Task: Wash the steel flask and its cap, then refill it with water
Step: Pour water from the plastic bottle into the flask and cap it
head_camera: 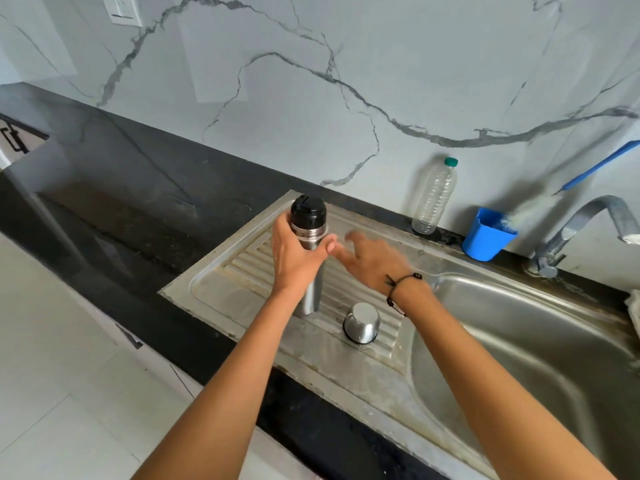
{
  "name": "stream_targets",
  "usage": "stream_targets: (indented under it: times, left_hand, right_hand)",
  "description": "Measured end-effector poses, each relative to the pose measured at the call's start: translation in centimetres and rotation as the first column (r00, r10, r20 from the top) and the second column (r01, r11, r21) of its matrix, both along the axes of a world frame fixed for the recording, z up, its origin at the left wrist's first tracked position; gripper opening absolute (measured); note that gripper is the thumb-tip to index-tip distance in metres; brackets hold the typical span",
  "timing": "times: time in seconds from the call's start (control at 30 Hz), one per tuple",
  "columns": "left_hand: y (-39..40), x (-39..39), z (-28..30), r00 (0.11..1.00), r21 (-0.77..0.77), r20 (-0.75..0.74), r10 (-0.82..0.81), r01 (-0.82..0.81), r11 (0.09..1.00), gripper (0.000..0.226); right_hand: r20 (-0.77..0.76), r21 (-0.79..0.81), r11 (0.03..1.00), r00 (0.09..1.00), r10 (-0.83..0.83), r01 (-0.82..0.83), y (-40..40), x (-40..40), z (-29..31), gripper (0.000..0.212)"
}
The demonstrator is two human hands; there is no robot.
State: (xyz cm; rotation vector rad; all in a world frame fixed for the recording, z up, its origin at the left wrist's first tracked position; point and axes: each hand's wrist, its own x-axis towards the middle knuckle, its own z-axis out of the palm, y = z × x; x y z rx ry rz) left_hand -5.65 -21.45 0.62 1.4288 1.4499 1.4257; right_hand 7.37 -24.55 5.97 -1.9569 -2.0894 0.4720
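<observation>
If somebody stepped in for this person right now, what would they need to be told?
Left hand grips the steel flask, upright on the sink's ribbed drainboard, black stopper on top. Right hand is open beside it, holding nothing. The steel cap sits upside down on the drainboard, already off. No water runs from the tap. Whether washing has begun cannot be told; refilling likely remains.
</observation>
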Motion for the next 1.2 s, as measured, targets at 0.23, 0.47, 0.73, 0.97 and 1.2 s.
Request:
stream_targets:
  times: [0.23, 0.47, 0.73, 0.97, 1.2]
  left_hand:
    - [-3.1, -1.0, -3.9, 0.996, -0.195, -0.038, -0.082, 0.073, 0.978, 0.103]
    - [-2.5, -1.6, -2.3, 0.993, -0.148, -0.056, -0.106, 0.097, 0.984, 0.097]
    - [-0.4, -2.4, 0.7, 0.98, -0.036, -0.086, -0.182, 0.179, 0.983, 0.089]
    - [0.2, -2.5, 1.4, 0.965, -0.081, -0.07, -0.252, 0.247, 0.966, 0.075]
    - [0.0, -2.5, 0.7, 0.968, -0.102, -0.009, -0.251, 0.249, 0.963, 0.078]
  right_hand:
    - [0.312, -0.33, 0.944, 0.94, 0.137, -0.028, -1.6, 2.6, -7.8, 0.075]
    - [0.227, -0.186, 0.98, 0.967, 0.117, -0.075, -0.5, 2.6, -9.1, 0.05]
    - [-0.185, 0.281, 0.949, 0.963, 0.197, -0.14, 2.7, 1.1, 7.6, 0.06]
    - [0.053, -0.077, 0.856, 0.855, 0.516, -0.511, 4.1, -2.7, 11.8, 0.069]
    - [0.66, -0.418, 0.905, 0.657, 0.365, -0.081, 6.9, -0.8, 10.7, 0.039]
